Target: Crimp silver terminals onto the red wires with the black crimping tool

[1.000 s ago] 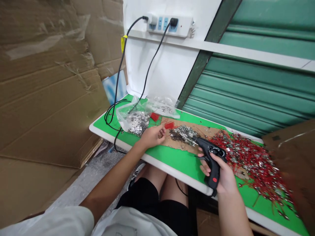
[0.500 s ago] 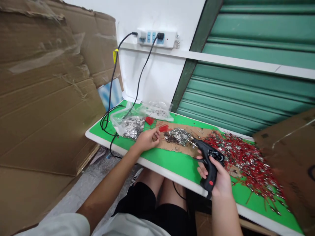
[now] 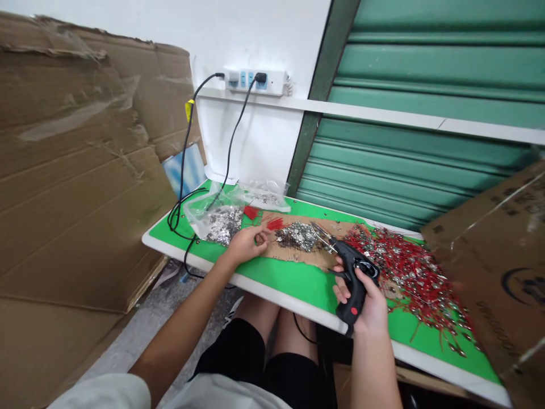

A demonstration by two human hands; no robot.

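My right hand (image 3: 366, 295) is wrapped round the grip of a black soldering gun (image 3: 355, 272), whose thin metal tip points left over a pile of small silver parts (image 3: 300, 236). That pile lies on a brown cardboard strip (image 3: 298, 257). At the strip's left end, my left hand (image 3: 249, 244) is closed, thumb and forefinger pressed together. Whatever is between those fingers is too small to name. Short red wires (image 3: 276, 224) lie just beyond the fingertips. To the right spreads a large heap of red wires with silver parts (image 3: 421, 278).
Two clear plastic bags of metal parts (image 3: 223, 224) (image 3: 268, 199) lie on the green table (image 3: 272, 272). Black cables (image 3: 233, 130) hang from a wall power strip (image 3: 255, 80). Large cardboard boxes (image 3: 85, 216) (image 3: 502, 244) flank the table.
The view has shifted slightly, so most things appear farther left. My left thumb and forefinger show a small gap behind their pinched tips. The soldering gun remains in my right hand.
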